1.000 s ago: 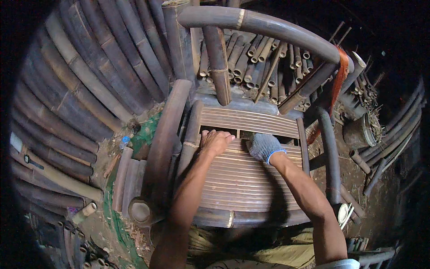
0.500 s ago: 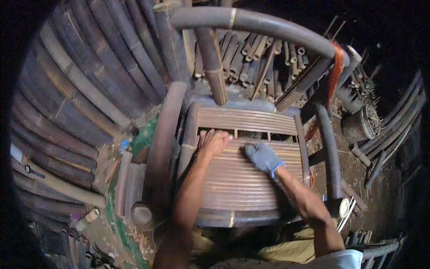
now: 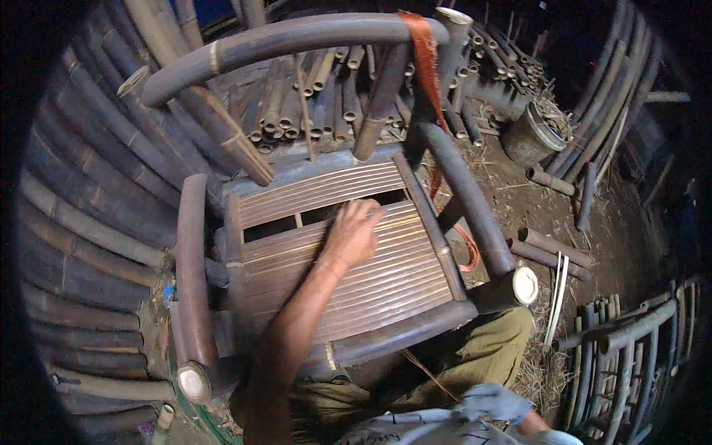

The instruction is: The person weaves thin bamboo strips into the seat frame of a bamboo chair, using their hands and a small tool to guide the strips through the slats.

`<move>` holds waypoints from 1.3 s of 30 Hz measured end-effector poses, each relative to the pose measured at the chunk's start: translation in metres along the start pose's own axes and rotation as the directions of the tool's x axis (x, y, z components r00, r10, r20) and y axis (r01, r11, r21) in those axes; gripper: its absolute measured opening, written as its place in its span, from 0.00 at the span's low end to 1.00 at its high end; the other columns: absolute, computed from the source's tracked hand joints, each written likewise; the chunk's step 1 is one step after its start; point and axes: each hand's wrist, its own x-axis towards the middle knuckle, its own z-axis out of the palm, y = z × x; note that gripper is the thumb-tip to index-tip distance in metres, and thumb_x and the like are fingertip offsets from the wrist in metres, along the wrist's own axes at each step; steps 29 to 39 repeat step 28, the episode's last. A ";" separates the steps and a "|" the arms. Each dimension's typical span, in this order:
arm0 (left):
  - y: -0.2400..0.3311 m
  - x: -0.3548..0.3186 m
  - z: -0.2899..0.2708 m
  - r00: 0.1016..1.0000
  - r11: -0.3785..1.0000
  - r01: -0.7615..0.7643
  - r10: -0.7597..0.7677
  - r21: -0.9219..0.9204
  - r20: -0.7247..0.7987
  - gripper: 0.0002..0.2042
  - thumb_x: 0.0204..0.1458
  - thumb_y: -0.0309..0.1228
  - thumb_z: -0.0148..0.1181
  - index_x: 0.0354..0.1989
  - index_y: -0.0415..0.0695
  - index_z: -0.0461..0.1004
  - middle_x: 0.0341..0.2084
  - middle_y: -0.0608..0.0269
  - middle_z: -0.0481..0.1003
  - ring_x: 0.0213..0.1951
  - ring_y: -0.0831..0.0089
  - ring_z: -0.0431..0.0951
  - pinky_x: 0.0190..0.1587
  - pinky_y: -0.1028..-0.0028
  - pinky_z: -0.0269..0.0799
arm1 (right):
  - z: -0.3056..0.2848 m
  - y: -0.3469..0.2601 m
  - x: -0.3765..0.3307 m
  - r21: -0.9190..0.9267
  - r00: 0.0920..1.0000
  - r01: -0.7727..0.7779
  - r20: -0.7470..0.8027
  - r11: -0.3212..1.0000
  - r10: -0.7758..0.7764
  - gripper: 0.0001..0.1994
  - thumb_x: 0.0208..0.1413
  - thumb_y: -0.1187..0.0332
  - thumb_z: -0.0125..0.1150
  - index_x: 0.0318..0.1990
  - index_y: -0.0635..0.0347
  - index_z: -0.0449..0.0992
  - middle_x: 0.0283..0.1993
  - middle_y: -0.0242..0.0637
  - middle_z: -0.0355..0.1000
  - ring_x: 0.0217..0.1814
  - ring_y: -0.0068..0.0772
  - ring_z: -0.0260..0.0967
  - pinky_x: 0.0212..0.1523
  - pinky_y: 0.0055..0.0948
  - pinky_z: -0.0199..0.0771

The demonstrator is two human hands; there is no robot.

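A dark bamboo chair [image 3: 400, 345] stands in front of me, its seat made of narrow bamboo slats [image 3: 356, 285]. Between the rear slats and the front ones runs an open gap [image 3: 271, 228] with a short crosspiece in it. My bare left hand [image 3: 354, 231] lies at the edge of this gap, its fingers bent together over the rim of the front slats; the fingertips are hidden. Down by my lap, at the lower right, is my right hand [image 3: 493, 404] in a grey glove. It is blurred, and its fingers cannot be made out.
An orange strip [image 3: 424, 63] hangs from the chair's curved top rail [image 3: 297, 37]. Cut bamboo tubes [image 3: 319, 96] are piled behind. Long poles [image 3: 89, 245] line the left side. A bucket [image 3: 535, 135] of shavings and a bamboo rack [image 3: 627, 356] stand to the right.
My right hand has left the slats and come back to my lap. The left hand has moved right along the gap. My view has turned, so the chair appears tilted.
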 end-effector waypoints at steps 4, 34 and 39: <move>0.052 0.026 0.041 0.980 0.995 -0.097 0.088 0.039 0.177 0.29 0.42 0.35 0.68 0.57 0.49 0.73 0.61 0.57 0.65 0.65 0.55 0.59 0.67 0.54 0.55 | -0.039 0.100 -0.103 0.455 0.356 -0.414 -0.716 0.788 0.600 0.09 0.55 0.71 0.62 0.40 0.68 0.77 0.36 0.36 0.76 0.36 0.34 0.73 0.41 0.32 0.74; 0.011 -0.013 -0.144 0.854 0.891 0.402 -0.448 -0.213 -0.264 0.10 0.53 0.37 0.62 0.35 0.44 0.81 0.37 0.52 0.80 0.41 0.57 0.80 0.45 0.63 0.75 | -0.197 -0.228 0.173 -0.282 0.827 0.213 -0.457 0.935 -0.326 0.13 0.60 0.57 0.58 0.38 0.54 0.83 0.37 0.40 0.81 0.39 0.30 0.77 0.42 0.28 0.76; 0.011 -0.013 -0.144 0.854 0.891 0.402 -0.448 -0.213 -0.264 0.10 0.53 0.37 0.62 0.35 0.44 0.81 0.37 0.52 0.80 0.41 0.57 0.80 0.45 0.63 0.75 | -0.197 -0.228 0.173 -0.282 0.827 0.213 -0.457 0.935 -0.326 0.13 0.60 0.57 0.58 0.38 0.54 0.83 0.37 0.40 0.81 0.39 0.30 0.77 0.42 0.28 0.76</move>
